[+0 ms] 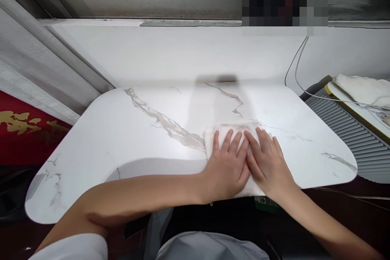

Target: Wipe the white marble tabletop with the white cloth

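Observation:
A folded white cloth (210, 138) lies flat near the front edge of a white marble-patterned table (146, 130). My left hand (228, 162) presses on it palm down, fingers spread and pointing away from me. Beside it, my right hand (268, 158) also rests flat on the cloth with its fingers apart. The two hands touch at the thumbs and index fingers. Most of the cloth's middle is hidden under them, and neither hand grips it.
A white wall (170, 53) backs the table. At right, thin cables (297, 65) hang beside a grey ribbed surface (359, 130) and a white towel (362, 89). A grey curtain (36, 57) and a red cloth with gold figures (30, 134) stand at left.

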`<control>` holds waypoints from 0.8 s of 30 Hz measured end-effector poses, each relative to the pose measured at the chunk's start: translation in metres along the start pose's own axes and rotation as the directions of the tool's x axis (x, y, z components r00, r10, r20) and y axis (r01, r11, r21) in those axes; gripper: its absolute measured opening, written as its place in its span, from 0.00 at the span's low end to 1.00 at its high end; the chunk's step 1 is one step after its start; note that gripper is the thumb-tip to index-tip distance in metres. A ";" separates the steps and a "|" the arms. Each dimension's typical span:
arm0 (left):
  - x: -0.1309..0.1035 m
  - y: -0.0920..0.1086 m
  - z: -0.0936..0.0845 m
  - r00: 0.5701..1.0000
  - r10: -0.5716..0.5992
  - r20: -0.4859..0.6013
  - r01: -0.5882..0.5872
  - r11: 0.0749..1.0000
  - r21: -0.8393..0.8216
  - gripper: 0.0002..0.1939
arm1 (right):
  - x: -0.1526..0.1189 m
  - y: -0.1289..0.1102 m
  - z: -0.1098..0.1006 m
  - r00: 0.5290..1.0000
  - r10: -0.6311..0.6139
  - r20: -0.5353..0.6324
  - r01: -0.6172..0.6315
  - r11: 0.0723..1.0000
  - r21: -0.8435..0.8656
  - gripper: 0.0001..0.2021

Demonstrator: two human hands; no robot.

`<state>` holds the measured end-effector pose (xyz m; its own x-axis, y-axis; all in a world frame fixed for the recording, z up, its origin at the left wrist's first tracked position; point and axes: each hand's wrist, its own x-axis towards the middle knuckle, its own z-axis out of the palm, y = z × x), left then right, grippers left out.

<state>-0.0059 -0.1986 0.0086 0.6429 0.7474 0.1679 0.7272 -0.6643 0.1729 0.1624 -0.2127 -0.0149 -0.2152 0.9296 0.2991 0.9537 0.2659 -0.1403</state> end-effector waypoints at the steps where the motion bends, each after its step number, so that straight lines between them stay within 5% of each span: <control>1: -0.007 0.001 -0.002 1.000 0.012 -0.001 -0.012 1.000 0.003 0.30 | -0.006 -0.004 -0.001 1.000 -0.024 0.000 0.024 1.000 0.010 0.30; 6: -0.028 0.003 -0.010 0.999 0.024 0.022 -0.024 0.999 0.021 0.30 | -0.018 -0.015 -0.004 0.994 -0.105 -0.009 0.106 0.994 0.037 0.34; 11: -0.022 -0.007 -0.009 1.000 0.012 0.023 -0.013 1.000 0.007 0.30 | 0.002 -0.013 0.003 0.992 -0.118 0.046 0.118 0.993 0.003 0.30; 16: 0.009 -0.040 -0.004 0.996 -0.088 0.013 0.089 0.996 -0.033 0.30 | 0.054 -0.012 0.015 0.993 -0.081 0.085 0.080 0.997 0.011 0.28; 24: 0.069 -0.128 -0.007 0.978 -0.209 0.010 0.209 0.975 -0.079 0.28 | 0.165 -0.017 0.043 0.994 -0.046 0.100 0.033 0.991 0.128 0.27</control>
<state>-0.0559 -0.0625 0.0044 0.4790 0.8698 0.1186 0.8241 -0.4921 0.2804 0.1014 -0.0533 -0.0034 -0.2791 0.9372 0.2092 0.9112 0.3273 -0.2502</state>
